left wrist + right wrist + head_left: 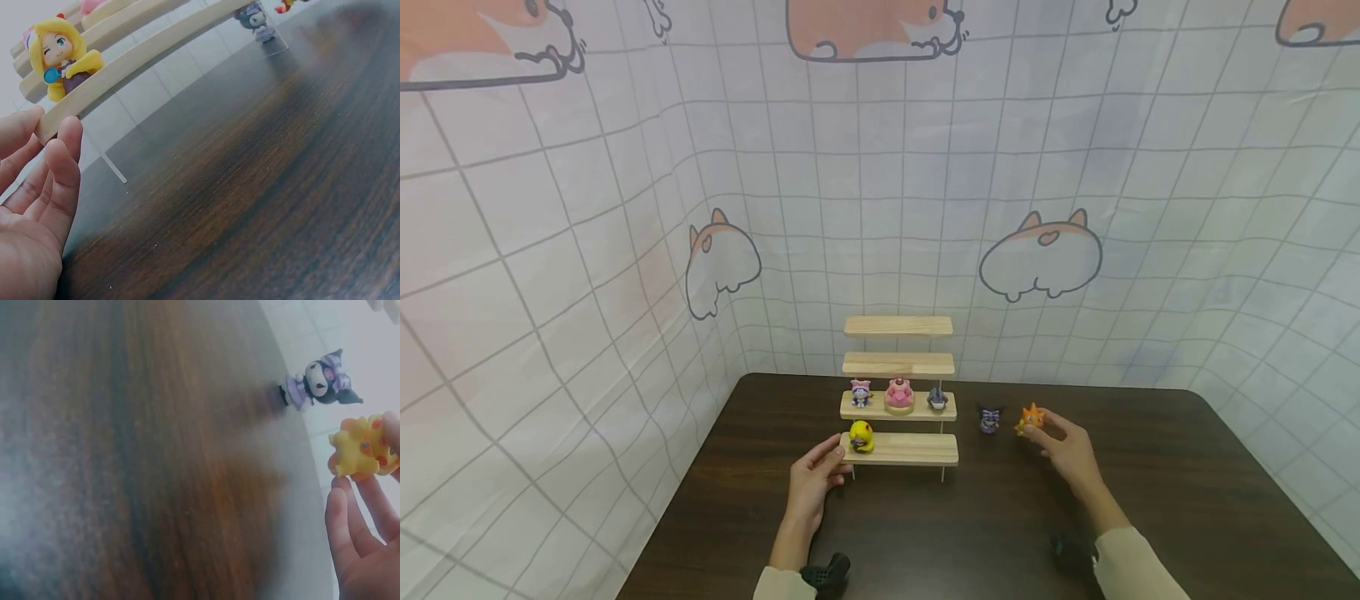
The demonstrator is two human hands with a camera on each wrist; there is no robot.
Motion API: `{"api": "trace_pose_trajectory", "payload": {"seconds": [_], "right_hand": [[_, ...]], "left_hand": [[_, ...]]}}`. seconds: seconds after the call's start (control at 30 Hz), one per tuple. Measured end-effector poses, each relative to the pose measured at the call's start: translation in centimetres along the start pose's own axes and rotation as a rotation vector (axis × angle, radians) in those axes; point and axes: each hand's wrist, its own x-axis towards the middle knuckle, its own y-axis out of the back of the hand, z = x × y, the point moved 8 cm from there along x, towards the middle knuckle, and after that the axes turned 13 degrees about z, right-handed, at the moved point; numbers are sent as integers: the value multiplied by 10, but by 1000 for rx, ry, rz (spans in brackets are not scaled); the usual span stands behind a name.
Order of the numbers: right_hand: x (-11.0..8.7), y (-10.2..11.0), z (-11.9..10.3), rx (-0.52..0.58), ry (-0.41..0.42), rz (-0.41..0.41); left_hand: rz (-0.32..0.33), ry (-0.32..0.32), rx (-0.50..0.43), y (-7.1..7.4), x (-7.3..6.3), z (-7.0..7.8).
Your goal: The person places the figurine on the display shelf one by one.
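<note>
My left hand [811, 482] pinches the left end of the lowest step of a wooden tiered display stand [913, 449]. On that step, beside my fingertips, stands a yellow-haired girl figurine [59, 53]. My right hand [1072, 457] holds an orange and yellow figurine [359, 450] between thumb and fingers, right of the stand. Just left of it, a black and purple figurine [989, 419] stands upright on the table. One step up sit three figurines: a small pink-hooded one [861, 393], a large pink one [898, 396] and a grey-blue one [937, 398].
The dark wood table [760, 517] has its back edge close to a white gridded curtain [895, 225] with dog drawings. The stand's thin clear legs [114, 167] rest on the table. Two upper steps [898, 326] rise behind the figurines.
</note>
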Motion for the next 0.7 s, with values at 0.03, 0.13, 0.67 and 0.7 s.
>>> {"api": "trace_pose_trajectory", "payload": {"seconds": [0.03, 0.13, 0.67, 0.7], "right_hand": [[-1, 1, -1, -1, 3, 1], [-4, 4, -5, -4, 11, 5], [-25, 7, -32, -29, 113, -27], [-27, 7, -34, -33, 122, -31]], "left_hand": [[0, 0, -1, 0, 0, 0], [0, -3, 0, 1, 0, -1], [-5, -13, 4, 0, 1, -1], [-5, -13, 4, 0, 1, -1]]}}
